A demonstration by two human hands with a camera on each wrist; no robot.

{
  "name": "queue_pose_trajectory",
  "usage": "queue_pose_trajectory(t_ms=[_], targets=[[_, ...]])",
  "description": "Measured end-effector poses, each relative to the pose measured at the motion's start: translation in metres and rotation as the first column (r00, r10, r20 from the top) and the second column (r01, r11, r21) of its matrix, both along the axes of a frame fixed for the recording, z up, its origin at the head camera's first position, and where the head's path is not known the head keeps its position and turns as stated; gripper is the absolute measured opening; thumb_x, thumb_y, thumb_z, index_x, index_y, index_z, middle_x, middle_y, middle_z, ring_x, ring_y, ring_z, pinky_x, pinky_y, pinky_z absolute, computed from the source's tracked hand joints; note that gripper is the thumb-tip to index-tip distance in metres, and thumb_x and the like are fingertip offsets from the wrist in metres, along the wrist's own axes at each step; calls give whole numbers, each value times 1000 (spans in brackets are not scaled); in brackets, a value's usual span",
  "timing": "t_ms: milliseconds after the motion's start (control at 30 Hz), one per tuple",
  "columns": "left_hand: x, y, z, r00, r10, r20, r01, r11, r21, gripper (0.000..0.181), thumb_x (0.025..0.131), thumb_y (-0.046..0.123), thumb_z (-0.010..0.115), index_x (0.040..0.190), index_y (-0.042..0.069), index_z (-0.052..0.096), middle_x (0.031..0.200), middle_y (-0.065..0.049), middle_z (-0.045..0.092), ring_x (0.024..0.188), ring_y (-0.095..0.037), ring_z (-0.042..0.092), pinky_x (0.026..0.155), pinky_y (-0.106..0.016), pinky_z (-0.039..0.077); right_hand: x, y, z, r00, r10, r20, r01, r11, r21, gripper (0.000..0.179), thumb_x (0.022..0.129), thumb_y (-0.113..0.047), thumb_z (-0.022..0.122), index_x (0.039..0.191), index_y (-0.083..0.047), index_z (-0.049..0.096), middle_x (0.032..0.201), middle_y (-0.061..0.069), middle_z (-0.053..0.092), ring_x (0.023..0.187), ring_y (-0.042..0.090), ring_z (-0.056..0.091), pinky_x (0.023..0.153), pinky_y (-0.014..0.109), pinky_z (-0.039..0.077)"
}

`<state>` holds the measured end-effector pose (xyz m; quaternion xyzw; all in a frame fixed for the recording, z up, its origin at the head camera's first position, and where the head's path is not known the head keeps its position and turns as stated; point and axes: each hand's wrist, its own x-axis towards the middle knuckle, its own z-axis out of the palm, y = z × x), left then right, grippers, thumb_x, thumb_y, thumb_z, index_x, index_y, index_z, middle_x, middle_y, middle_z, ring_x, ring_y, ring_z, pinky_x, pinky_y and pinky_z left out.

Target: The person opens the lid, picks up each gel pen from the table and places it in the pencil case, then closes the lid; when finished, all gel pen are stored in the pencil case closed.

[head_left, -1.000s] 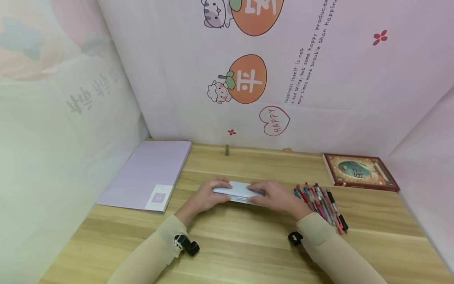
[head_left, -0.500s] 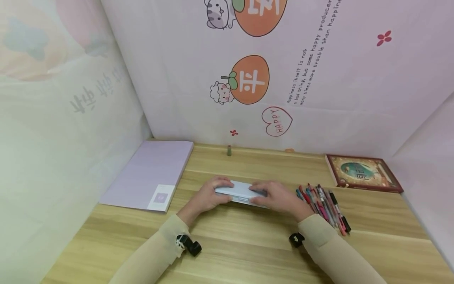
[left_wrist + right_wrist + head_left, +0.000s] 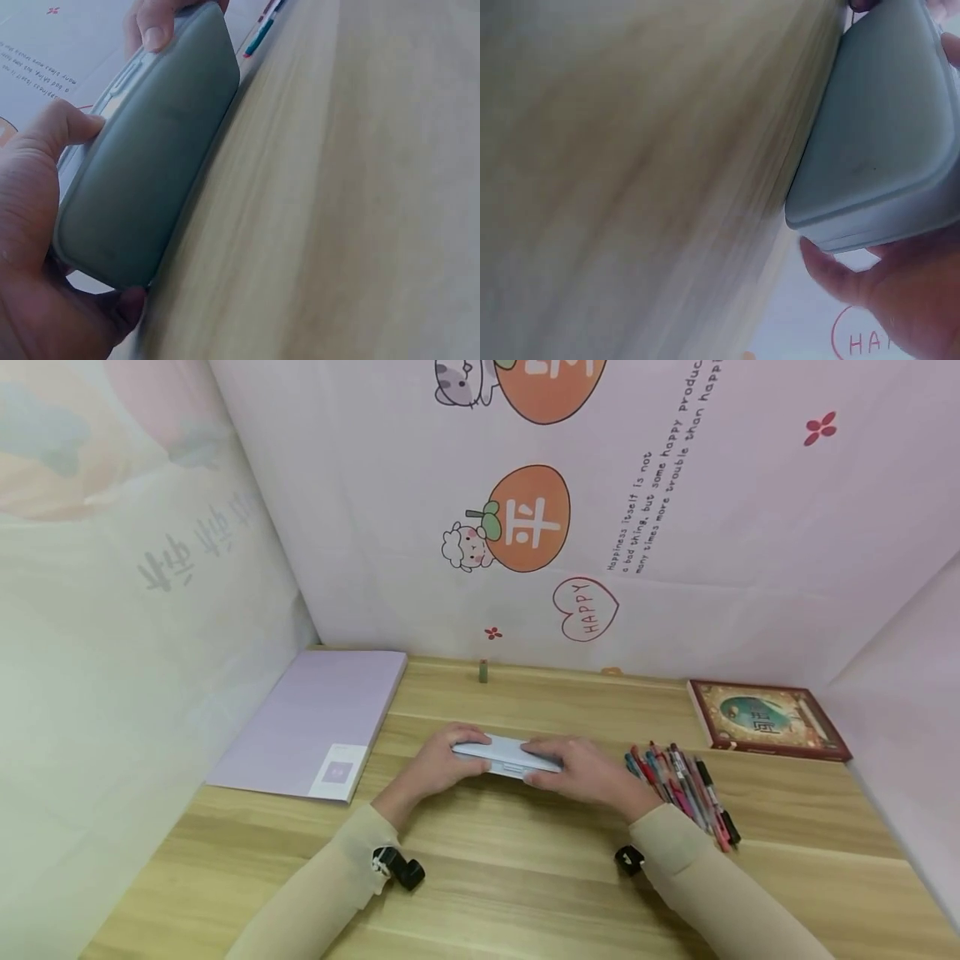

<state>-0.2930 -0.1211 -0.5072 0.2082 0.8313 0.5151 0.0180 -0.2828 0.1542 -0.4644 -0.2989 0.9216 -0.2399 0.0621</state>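
Left hand [image 3: 441, 763] and right hand [image 3: 583, 772] grip opposite ends of the case [image 3: 506, 752], neither nearer. Long axis roughly parallels the back edge of the worktop [image 3: 495, 877].
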Motion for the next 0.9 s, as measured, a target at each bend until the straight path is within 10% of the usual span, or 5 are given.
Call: queue_pose_trajectory(t_ms=[367,900], targets=[[0,-2,8,997,-70,-34,64,987,-144,51,77,50,80,117,21,68,133,-1,55,118,-21,51,97,-44,42,-4,0,2,997,-38,74,36,999,22,63,85,-65,63,137,-31,59,148,7,46,127,30,48,97,52,42],[3,8,3,999,-38,-14,37,997,-64,42,77,35,84,114,19,72,131,2,56,118,-21,52,100,-42,41,-1,-6,4,1000,-5,31,3,998,67,60,87,-53,66,137,-23,58,140,2,54,119,20,53,96,47,45]])
